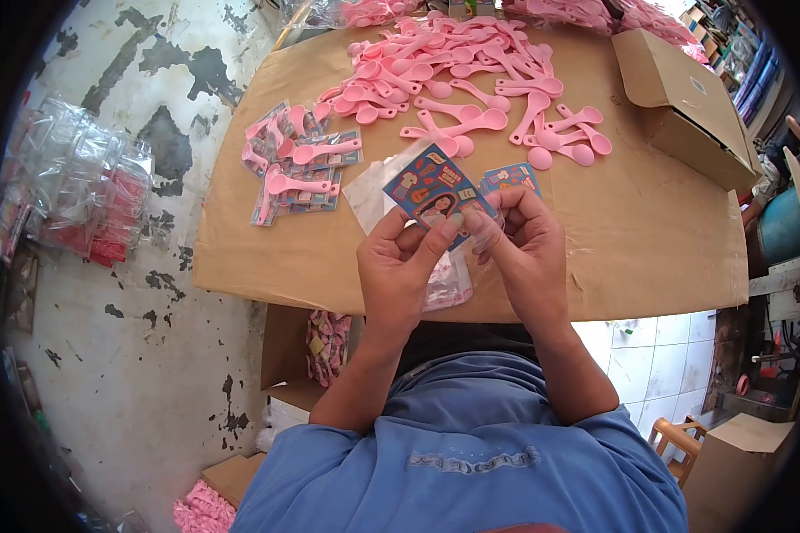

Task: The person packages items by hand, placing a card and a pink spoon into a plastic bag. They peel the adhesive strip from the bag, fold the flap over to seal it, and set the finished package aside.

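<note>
Printed card [425, 180] is the thing here, and in the head view it's up above the brown-covered table [631, 258], close to the near edge, sitting at an angle in both hands. Left hand [398, 271] has its lower part pinched pretty narrow, thumb on the printed face and fingers curled behind; right hand [533, 253] has a similar small pinch at the lower right corner, thumb tips close together. Looks to me like thin card stock, so basically no weight, kinda stiff but it'd crease if you squeezed or bent it. The face looks smooth, maybe a bit slippery, so I'd take it by the edges or low corners with light fingertips and keep thumbs off the middle. Clear film [362, 197] pokes out behind the card on the left; that looks floppy and clingy, way easier to wrinkle. Can't tell if the card's inside it or just against it.
</note>
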Available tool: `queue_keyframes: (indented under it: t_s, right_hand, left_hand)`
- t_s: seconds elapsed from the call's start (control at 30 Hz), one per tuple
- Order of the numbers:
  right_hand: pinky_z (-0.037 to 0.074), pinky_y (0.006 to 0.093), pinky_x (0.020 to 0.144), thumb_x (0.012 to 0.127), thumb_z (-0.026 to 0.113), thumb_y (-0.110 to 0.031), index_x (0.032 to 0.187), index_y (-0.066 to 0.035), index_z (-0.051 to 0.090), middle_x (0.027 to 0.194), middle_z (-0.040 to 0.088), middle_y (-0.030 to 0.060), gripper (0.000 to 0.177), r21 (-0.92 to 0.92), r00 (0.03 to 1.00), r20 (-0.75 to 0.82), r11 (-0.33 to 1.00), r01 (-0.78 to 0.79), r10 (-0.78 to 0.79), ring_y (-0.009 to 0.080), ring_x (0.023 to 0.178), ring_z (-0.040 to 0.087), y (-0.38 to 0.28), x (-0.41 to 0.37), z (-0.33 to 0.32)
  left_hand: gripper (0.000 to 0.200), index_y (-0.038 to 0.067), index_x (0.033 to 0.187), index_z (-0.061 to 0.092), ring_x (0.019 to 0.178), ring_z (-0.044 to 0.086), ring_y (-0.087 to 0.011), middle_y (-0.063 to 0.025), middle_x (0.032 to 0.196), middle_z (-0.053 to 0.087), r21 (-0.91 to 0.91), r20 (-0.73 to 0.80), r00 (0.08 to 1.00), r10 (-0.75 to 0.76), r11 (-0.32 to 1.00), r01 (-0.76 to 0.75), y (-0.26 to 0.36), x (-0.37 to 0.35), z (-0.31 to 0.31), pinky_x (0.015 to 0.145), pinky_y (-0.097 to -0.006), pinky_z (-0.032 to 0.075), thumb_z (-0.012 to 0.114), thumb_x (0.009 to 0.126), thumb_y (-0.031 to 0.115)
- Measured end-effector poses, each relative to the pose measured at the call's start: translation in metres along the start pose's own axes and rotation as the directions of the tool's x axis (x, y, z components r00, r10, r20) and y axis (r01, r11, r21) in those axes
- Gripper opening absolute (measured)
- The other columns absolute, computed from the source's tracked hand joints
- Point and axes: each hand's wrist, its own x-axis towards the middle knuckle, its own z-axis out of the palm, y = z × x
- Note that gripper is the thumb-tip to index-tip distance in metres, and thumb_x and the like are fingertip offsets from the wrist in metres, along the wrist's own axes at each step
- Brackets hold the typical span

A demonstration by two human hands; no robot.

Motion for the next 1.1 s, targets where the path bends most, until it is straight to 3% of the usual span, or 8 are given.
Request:
queue_keyframes:
  t_s: [0.13,0.23,0.43,0.47,0.77,0.87,0.97,1.1]
  right_hand:
    - [0.052,0.0197,0.064,0.099,0.073,-0.016,0.110,-0.001,0.065,0.088,0.070,0.0013,0.020,0.059,0.999,-0.032,0.998,0.028,-0.026,0.0050,0.075,0.064,0.003,0.000,0.007]
    - [0.051,0.0193,0.063,0.100,0.072,-0.015,0.109,0.000,0.065,0.088,0.070,0.0016,0.019,0.122,1.000,-0.009,0.993,0.009,-0.008,0.0050,0.074,0.065,0.003,-0.003,0.008]
    - [0.050,0.0204,0.058,0.098,0.074,-0.016,0.109,0.000,0.065,0.084,0.069,0.0020,0.021,0.097,0.998,0.033,0.994,-0.058,0.055,0.0050,0.071,0.063,0.011,-0.011,0.001]
    - [0.050,0.0207,0.058,0.098,0.075,-0.016,0.110,0.000,0.065,0.084,0.069,0.0019,0.022,0.085,0.997,0.037,0.994,-0.069,0.066,0.0049,0.070,0.063,0.012,-0.012,0.001]
    - [0.050,0.0196,0.058,0.098,0.074,-0.013,0.102,-0.003,0.061,0.087,0.068,0.0017,0.017,0.119,0.993,0.061,0.987,-0.111,0.105,0.0036,0.072,0.062,0.000,-0.021,0.006]
    - [0.050,0.0196,0.060,0.097,0.073,-0.010,0.101,-0.004,0.059,0.086,0.065,0.0000,0.016,0.117,0.997,0.041,0.991,-0.069,0.065,0.0031,0.075,0.061,0.008,-0.018,0.005]
    - [0.048,0.0197,0.059,0.096,0.074,-0.007,0.099,-0.005,0.057,0.088,0.060,-0.0013,0.017,0.118,1.000,0.005,0.993,0.024,-0.025,0.0023,0.075,0.058,0.018,-0.017,0.006]
    - [0.045,0.0202,0.059,0.090,0.077,0.000,0.104,-0.007,0.058,0.094,0.054,-0.0016,0.024,0.051,0.992,-0.063,0.992,0.112,-0.108,0.0020,0.078,0.054,0.016,-0.018,0.013]
  left_hand:
    - [0.034,-0.005,0.128,0.064,0.109,0.069,-0.0156,-0.0146,0.123,0.072,0.055,0.039,0.999,0.005,0.998,-0.007,-0.005,-0.003,-0.006,0.095,-0.0297,0.055,0.073,0.096,0.001]
    - [0.043,-0.004,0.138,0.057,0.119,0.066,-0.0179,-0.0181,0.134,0.066,0.034,0.119,0.993,-0.006,0.999,0.002,-0.005,0.000,-0.009,0.101,-0.0337,0.054,0.070,0.097,0.001]
    - [0.059,0.006,0.159,0.033,0.137,0.055,-0.0318,-0.0278,0.150,0.051,-0.420,0.143,0.988,0.052,0.908,0.013,0.017,0.014,0.007,0.113,-0.0450,0.049,0.051,0.104,-0.001]
    - [0.058,0.010,0.160,0.031,0.140,0.052,-0.0352,-0.0294,0.148,0.052,-0.404,0.151,0.984,0.095,0.914,-0.026,0.014,0.016,0.007,0.114,-0.0474,0.048,0.046,0.105,0.000]
    - [0.055,0.014,0.158,0.033,0.120,0.066,-0.0294,-0.0210,0.127,0.065,-0.594,0.170,0.978,0.119,0.804,0.006,0.006,0.019,0.010,0.107,-0.0476,0.053,0.048,0.106,0.004]
    - [0.058,0.016,0.161,0.028,0.115,0.066,-0.0255,-0.0134,0.118,0.065,-0.570,0.243,0.959,0.146,0.821,0.019,-0.004,0.019,0.011,0.106,-0.0488,0.055,0.048,0.107,0.008]
    - [0.058,0.013,0.160,0.029,0.104,0.066,-0.0218,-0.0104,0.106,0.063,-0.578,0.204,0.975,0.086,0.815,0.050,-0.003,0.015,0.019,0.101,-0.0458,0.058,0.052,0.107,0.011]
    - [0.059,0.010,0.159,0.030,0.101,0.066,-0.0200,-0.0090,0.104,0.061,-0.563,0.210,0.974,0.089,0.825,0.046,-0.001,0.016,0.017,0.098,-0.0446,0.060,0.056,0.107,0.016]
